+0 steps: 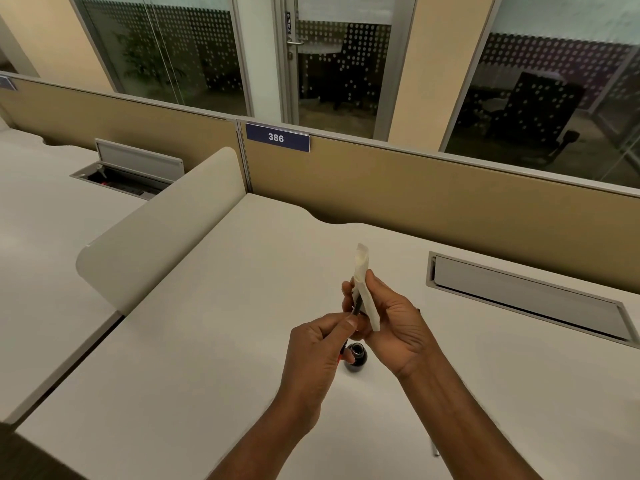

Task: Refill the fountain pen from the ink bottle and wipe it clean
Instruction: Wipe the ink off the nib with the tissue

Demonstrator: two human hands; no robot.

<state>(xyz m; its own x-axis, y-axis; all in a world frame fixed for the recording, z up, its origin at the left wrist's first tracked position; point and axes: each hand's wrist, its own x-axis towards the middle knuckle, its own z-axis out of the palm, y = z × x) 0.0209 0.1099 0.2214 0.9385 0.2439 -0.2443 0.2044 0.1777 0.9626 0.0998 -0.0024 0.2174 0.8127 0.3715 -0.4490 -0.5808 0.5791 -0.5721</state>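
Note:
My left hand (320, 355) grips a dark fountain pen (356, 306) near its rear, and the pen points up and to the right. My right hand (388, 323) pinches a folded white tissue (365, 285) around the pen's front end, so the nib is hidden. Below and between both hands, an open dark ink bottle (356, 356) stands upright on the white desk (225, 341). A red part of the pen shows just under my left fingers. Both hands are held above the desk surface.
A tan partition (450, 202) with a "386" sign (277, 137) runs along the desk's far edge. A grey cable hatch (526, 296) lies at the right. A curved white divider (156, 230) separates the neighbouring desk on the left. A small metallic object (435, 448) lies near my right forearm.

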